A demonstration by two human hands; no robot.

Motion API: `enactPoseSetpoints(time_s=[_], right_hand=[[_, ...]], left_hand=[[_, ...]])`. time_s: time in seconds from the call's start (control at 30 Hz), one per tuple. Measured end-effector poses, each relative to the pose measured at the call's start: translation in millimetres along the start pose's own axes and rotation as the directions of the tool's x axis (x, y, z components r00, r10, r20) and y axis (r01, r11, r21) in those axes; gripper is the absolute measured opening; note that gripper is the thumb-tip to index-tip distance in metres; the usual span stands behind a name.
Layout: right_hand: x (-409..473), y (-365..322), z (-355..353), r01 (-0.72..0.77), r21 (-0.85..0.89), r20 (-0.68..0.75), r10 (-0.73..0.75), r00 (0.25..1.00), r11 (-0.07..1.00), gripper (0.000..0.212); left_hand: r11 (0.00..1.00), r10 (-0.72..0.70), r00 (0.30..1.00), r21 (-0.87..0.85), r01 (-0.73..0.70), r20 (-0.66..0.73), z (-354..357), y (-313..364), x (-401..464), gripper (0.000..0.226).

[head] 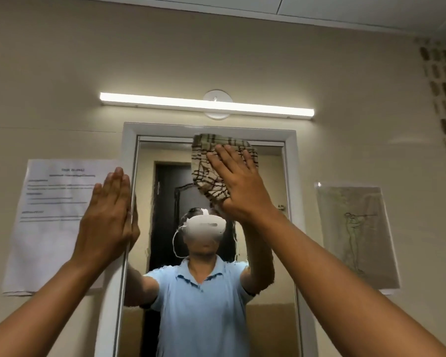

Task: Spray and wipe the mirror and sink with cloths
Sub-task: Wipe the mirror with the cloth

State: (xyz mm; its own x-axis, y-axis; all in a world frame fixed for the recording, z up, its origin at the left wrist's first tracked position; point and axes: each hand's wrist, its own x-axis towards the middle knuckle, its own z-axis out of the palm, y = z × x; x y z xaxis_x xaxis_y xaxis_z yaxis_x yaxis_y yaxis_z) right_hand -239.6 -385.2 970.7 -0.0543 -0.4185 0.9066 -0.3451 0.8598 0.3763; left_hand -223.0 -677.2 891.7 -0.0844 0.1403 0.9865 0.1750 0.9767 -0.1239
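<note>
Both arms reach up, the left hand (108, 217) flat with straight fingers against the mirror's white frame (129, 155), the right hand (238, 184) pressing a checked cloth (206, 166) with spread fingers high on the mirror (162, 155).

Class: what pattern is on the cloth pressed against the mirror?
The cloth is beige with dark brown check lines, clearest in the head view.

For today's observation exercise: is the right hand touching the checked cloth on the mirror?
Touching. The head view shows the right hand laid flat, fingers straight, directly on the checked cloth, pressing it against the upper mirror.
</note>
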Motion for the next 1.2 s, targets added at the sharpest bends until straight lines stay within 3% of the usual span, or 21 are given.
enactPoseSetpoints(time_s=[0.37, 0.77, 0.97, 1.2], right_hand=[[-44, 53, -15, -0.171, 0.0, -0.052, 0.171, 0.984, 0.985, 0.086], [-127, -5, 22, -0.364, -0.039, -0.104, 0.359, 0.928, 0.931, 0.094], [-85, -24, 21, -0.402, -0.059, -0.105, 0.395, 0.913, 0.914, 0.085], [7, -68, 28, -0.273, -0.061, -0.041, 0.271, 0.962, 0.96, 0.083]], left_hand=[[1.0, -0.009, 1.0, -0.003, 0.009, -0.023, 4, 7, 1, 0.069], [1.0, -0.006, 1.0, -0.017, 0.006, 0.026, 3, 11, -13, 0.074], [1.0, -0.003, 0.998, -0.017, 0.004, 0.057, 2, 14, -24, 0.077], [1.0, -0.012, 0.996, -0.023, 0.014, 0.083, 0, 12, -28, 0.086]])
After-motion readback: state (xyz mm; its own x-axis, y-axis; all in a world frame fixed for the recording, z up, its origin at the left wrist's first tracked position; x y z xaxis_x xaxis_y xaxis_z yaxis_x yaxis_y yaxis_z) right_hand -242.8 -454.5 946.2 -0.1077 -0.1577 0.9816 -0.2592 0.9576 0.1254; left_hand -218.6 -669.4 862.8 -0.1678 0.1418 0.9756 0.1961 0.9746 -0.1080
